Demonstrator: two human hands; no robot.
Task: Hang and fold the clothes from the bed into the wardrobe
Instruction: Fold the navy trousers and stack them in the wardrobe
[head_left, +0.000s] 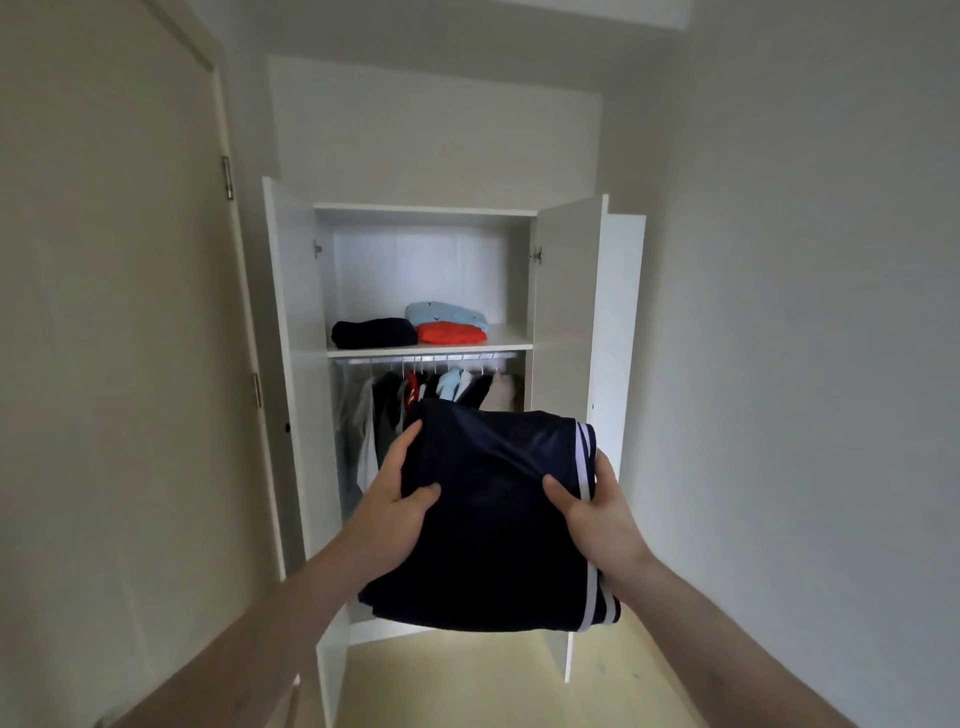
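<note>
Pale walls frame a white wardrobe (426, 210) standing with both doors open. On its shelf (431, 347) lie a black pile (374, 333), an orange garment (451, 332) and a light blue one (447, 313) on top of that. Below the shelf, clothes hang from a rail (431, 358). In front of the wardrobe, the left hand (400, 499) and right hand (597, 506) each grip a side of a folded navy garment (493, 525) with white stripes, thumbs on top.

No text, label or number can be read anywhere.
</note>
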